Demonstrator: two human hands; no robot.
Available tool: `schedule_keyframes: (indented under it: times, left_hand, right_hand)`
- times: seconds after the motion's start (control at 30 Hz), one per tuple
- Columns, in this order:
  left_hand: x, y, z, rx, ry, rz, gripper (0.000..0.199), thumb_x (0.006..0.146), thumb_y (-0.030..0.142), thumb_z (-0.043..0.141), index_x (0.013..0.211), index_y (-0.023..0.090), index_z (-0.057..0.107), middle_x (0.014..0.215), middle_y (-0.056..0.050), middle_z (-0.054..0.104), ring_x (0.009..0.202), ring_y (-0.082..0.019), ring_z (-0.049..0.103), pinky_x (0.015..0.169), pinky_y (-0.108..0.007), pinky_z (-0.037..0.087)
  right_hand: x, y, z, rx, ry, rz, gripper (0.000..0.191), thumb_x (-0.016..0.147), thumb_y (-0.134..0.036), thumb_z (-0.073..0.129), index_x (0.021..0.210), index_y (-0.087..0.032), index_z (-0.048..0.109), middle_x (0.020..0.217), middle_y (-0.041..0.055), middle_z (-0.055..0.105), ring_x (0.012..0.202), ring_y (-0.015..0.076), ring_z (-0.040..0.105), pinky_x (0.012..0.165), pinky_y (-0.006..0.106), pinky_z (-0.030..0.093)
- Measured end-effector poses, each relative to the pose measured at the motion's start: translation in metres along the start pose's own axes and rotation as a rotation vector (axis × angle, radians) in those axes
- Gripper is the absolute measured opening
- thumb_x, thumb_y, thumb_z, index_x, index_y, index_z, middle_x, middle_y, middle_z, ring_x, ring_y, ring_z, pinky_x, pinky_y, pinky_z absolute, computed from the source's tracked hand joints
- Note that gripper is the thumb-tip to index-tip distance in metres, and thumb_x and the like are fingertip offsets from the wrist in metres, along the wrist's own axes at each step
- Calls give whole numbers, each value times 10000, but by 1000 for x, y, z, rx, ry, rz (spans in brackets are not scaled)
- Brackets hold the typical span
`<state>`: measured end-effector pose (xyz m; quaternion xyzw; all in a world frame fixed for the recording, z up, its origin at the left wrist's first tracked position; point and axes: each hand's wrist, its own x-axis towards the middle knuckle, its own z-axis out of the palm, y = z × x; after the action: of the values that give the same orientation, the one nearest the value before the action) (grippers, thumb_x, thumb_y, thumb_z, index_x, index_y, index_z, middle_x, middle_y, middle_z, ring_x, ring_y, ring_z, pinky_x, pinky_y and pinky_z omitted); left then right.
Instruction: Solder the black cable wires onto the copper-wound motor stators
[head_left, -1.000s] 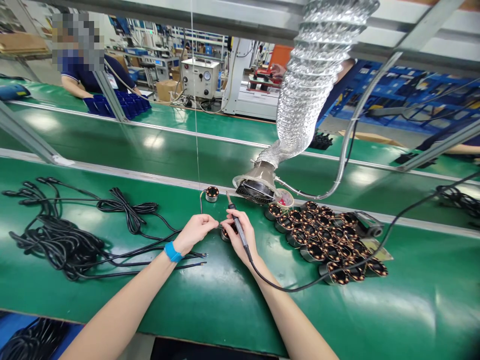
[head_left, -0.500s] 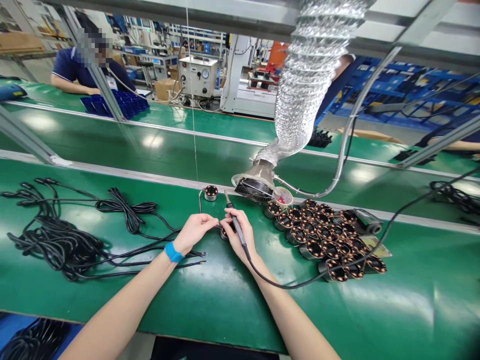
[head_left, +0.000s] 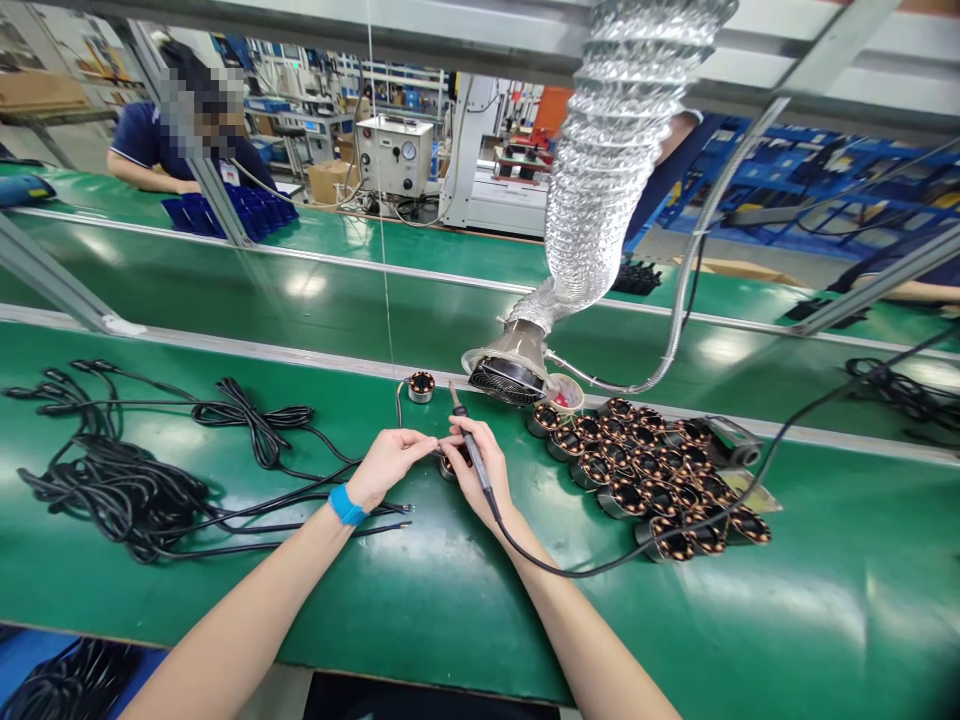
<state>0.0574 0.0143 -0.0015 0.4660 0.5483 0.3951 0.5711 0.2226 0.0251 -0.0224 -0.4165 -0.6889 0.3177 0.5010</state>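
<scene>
In the head view my right hand [head_left: 487, 468] is closed around a soldering iron [head_left: 475, 452], its tip pointing away from me. Its thumb and fingertips meet those of my left hand [head_left: 388, 462], which wears a blue wristband [head_left: 346, 505]. The left fingers are pinched together, and what lies between them is too small to make out. Just below the fingertips stands a motor stator [head_left: 447, 467] with copper windings, largely covered by my right hand. Farther back a second stator [head_left: 421, 387] stands upright with a dark cable beside it.
Black cables [head_left: 124, 490] lie bundled at left, some stripped ends reaching toward my left wrist. Several stators [head_left: 622, 497] cluster at right, near a tape roll [head_left: 566, 393]. A fume extractor hood [head_left: 514, 365] hangs low on a foil duct [head_left: 589, 200]. A co-worker [head_left: 150, 150] sits across.
Both hands keep nearly the same place and grip. My right fingertips shift slightly against the left ones, and the view moves a little.
</scene>
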Motion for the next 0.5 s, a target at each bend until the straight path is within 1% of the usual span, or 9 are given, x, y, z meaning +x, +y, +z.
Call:
schedule_keyframes:
  times: [0.1, 0.17, 0.2, 0.33, 0.43, 0.47, 0.5]
  left_hand:
    - [3, -5, -2, -57, -31, -14, 553, 763, 625, 639, 863, 86, 710, 488, 101, 264, 424, -43, 166, 420, -214, 94]
    - [6, -8, -4, -102, -52, -29, 584, 776, 644, 615, 923, 84, 694, 516, 110, 232, 415, -40, 156, 411, -204, 78]
    - [7, -10, -5, -109, -57, -24, 598, 777, 646, 614, 961, 82, 687, 525, 110, 240, 411, -39, 170, 407, -199, 89]
    - [8, -12, -5, -46, -19, 49, 635, 766, 663, 610, 996, 75, 682, 537, 84, 356, 430, -57, 317, 421, -189, 218]
    - [6, -11, -4, 28, 19, 70, 648, 771, 681, 586, 1002, 86, 694, 515, 73, 397, 440, -68, 329, 433, -195, 219]
    - [5, -10, -4, 69, 38, 97, 635, 774, 673, 591, 1011, 95, 700, 535, 54, 454, 455, -74, 356, 441, -198, 236]
    - [4, -9, -4, 117, 69, 147, 610, 777, 657, 603, 1013, 105, 705, 591, 22, 534, 490, -85, 410, 459, -203, 278]
  right_hand:
    - [-1, -5, -4, 2, 18, -24, 323, 893, -168, 565, 1204, -252, 581, 1064, 50, 599, 945, 151, 678, 911, 303, 532]
    - [-1, -9, -9, -31, 51, -60, 305, 913, -175, 546, 1206, -252, 582, 1062, 54, 597, 946, 154, 674, 904, 306, 533]
    - [-1, -11, -12, -61, 69, -85, 297, 919, -178, 542, 1203, -252, 586, 1049, 54, 600, 945, 157, 667, 900, 310, 532]
    - [-1, -22, -25, -207, 121, -228, 299, 926, -178, 533, 1204, -261, 605, 1031, 64, 614, 957, 173, 638, 879, 323, 530]
    - [-12, -33, -38, -314, 127, -325, 324, 934, -175, 511, 1232, -266, 599, 1044, 77, 618, 927, 173, 642, 826, 311, 545]
    - [-19, -37, -44, -357, 128, -350, 336, 934, -172, 508, 1245, -267, 592, 1039, 79, 624, 913, 174, 644, 810, 310, 549]
    - [-27, -39, -51, -410, 128, -376, 353, 932, -170, 510, 1263, -268, 581, 1031, 79, 632, 899, 177, 646, 798, 314, 552]
